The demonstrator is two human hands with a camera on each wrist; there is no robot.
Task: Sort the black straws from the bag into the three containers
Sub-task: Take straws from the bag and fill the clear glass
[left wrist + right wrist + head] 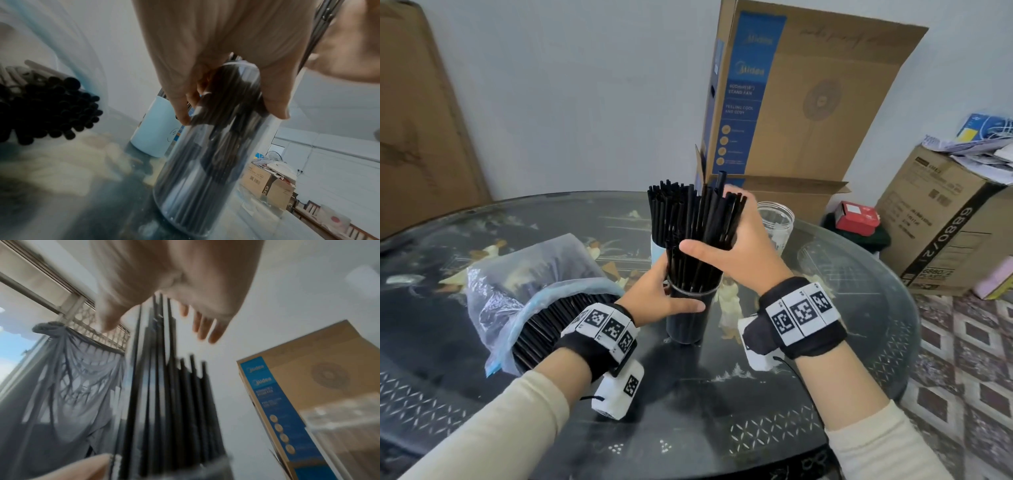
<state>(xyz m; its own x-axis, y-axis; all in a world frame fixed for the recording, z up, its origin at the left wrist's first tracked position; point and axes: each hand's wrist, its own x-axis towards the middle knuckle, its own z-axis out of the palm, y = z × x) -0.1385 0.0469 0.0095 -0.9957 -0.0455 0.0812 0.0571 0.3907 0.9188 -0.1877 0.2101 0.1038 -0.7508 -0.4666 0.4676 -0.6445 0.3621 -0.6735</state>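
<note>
From the head view: a round dark table (842,325) with pale painted figures. Near the middle, a clear jar (688,318) packed with black straws (695,219) that stick up tall. Left hand (654,294) wrapped round the jar just under its rim, thumb across the front. Right hand (736,246) curled loosely round the tall straws above the jar, thumb on the near side, fingers at the back. Right behind the jar, a pale blue pot (656,251), also with straws in it. A bit further back and to the right, an empty clear jar (777,222). Toward the left edge, a see-through plastic bag (524,284) lying on its side, full of more black straws, open end facing the near edge. Big cardboard boxes (808,102) behind the table, by the wall. From the left wrist view: fingers (180,105) and thumb clamped on the top of the clear jar (205,162), dark straws inside, jar bottom on the table. Pale blue pot (156,126) just behind, bag's straw ends (51,110) on the left. From the right wrist view, blurry: fingers (205,327) and thumb spread on both sides of the straws (174,402), not squeezed tight. Tall box (308,394) to the right, a grey curtain (68,394) to the left.
</note>
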